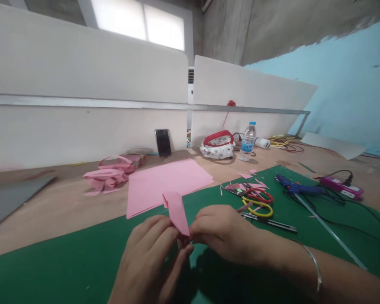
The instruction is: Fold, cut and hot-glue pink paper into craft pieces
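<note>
A folded strip of pink paper (177, 213) is held up between my two hands, over the green cutting mat (82, 257). My left hand (152, 253) grips it from the left, fingers curled round its lower part. The fingertips of my right hand (224, 232) pinch its lower right corner. The paper's bottom end is partly hidden by my fingers. Behind it lies a stack of pink paper sheets (164, 181). To the right of my right hand are scissors with red and yellow handles (258, 202) and a box cutter (272, 222).
Pink paper strips (109, 177) are heaped at the left. A phone (163, 142) leans against the white partition (82, 135). A pouch (218, 147) and a water bottle (248, 141) stand at the back. The blue glue gun (300, 188), a purple power strip (342, 187) and cables lie at right.
</note>
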### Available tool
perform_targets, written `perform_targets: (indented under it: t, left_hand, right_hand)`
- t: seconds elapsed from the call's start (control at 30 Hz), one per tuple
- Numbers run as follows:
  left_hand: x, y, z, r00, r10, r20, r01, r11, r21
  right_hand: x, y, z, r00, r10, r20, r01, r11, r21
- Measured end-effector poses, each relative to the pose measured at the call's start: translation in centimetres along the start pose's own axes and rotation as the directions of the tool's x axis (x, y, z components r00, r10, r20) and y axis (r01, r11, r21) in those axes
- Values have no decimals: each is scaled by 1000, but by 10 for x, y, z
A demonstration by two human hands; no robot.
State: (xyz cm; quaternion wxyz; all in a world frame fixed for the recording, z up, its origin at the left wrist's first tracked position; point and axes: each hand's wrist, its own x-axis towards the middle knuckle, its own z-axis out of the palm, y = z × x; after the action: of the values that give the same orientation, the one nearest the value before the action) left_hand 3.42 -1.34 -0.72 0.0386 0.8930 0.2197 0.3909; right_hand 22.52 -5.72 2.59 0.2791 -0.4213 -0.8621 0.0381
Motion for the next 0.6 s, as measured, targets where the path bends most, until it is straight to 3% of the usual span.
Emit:
perform_targets:
  t: [0.27,0.4,0.6]
  left_hand:
    - [0,0,-3,994,106,18,-107,994,24]
    - [1,-1,-7,987,161,16,-162,985,67]
    - [-3,-2,-7,986,157,-52,-147,977,153]
  right_hand:
    - [-2,-8,-2,978,-196,66,206,898,-388]
    - [-1,-10,-3,974,-226,32,218,881,-420]
    - [-2,-14,0,977,-213,14,202,904,-377]
